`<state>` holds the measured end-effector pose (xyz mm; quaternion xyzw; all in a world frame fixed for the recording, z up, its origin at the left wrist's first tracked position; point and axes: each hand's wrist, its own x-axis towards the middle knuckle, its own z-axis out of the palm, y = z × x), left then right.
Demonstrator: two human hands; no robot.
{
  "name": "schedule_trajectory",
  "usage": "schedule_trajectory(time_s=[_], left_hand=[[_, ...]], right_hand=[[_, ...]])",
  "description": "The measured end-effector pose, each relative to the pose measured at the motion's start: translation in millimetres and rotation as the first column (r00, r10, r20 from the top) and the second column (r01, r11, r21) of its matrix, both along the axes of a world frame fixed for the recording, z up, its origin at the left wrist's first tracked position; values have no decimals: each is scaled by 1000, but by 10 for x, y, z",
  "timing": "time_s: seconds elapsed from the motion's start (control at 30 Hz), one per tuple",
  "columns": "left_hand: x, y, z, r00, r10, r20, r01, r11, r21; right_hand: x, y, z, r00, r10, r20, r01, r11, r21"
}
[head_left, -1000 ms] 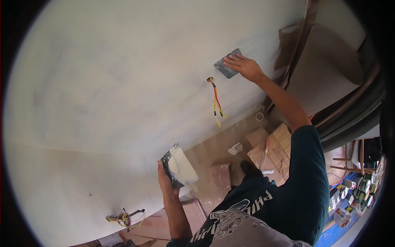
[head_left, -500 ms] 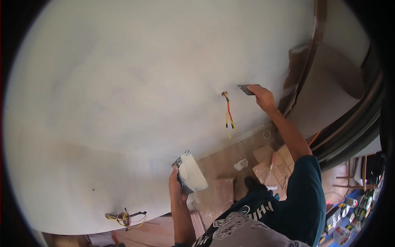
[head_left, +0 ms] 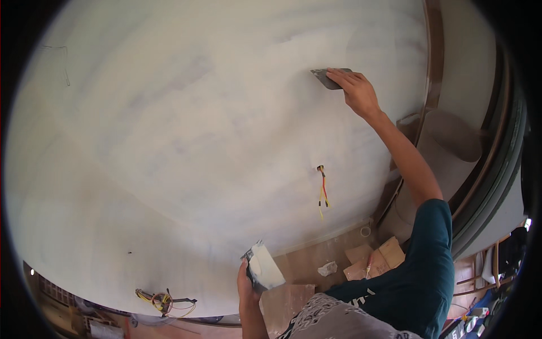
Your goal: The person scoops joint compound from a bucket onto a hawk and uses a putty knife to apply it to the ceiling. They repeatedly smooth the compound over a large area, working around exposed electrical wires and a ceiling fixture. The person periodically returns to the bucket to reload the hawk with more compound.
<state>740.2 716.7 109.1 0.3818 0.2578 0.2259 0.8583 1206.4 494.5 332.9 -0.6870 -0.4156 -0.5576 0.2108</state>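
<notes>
My right hand [head_left: 359, 93] is raised high, with its fingers pressed along a dark putty knife [head_left: 324, 78]. That blade lies at or very near the pale, patchily coated wall [head_left: 243, 130]; contact cannot be told. Lower down, my left hand [head_left: 246, 285] grips a wide scraper blade [head_left: 267, 268] loaded with white putty, held out in front of the wall. Between the two hands, red and yellow electrical wires [head_left: 324, 189] hang from a small hole in the wall.
Another bundle of wires [head_left: 164, 301] sticks out at the wall's lower left. Cardboard pieces [head_left: 389, 254] and a crumpled white scrap [head_left: 327, 269] lie on the floor. A brown frame [head_left: 434, 62] borders the wall on the right. Tools and chairs [head_left: 485, 277] crowd the lower right.
My right hand has moved up the wall with the putty knife, away from the hanging wires. The view has tilted upward, and the left scraper sits lower in it, still loaded with putty.
</notes>
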Motion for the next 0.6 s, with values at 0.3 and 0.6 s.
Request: schedule_trajectory(time_s=[0.3, 0.6], left_hand=[[-232, 164, -266, 997, 75, 26, -73, 996, -53], [605, 251, 239, 999, -35, -4, 35, 979, 200]], right_hand=[[261, -167, 269, 1000, 14, 11, -15, 995, 100], [-557, -217, -602, 742, 434, -511, -268, 891, 367]])
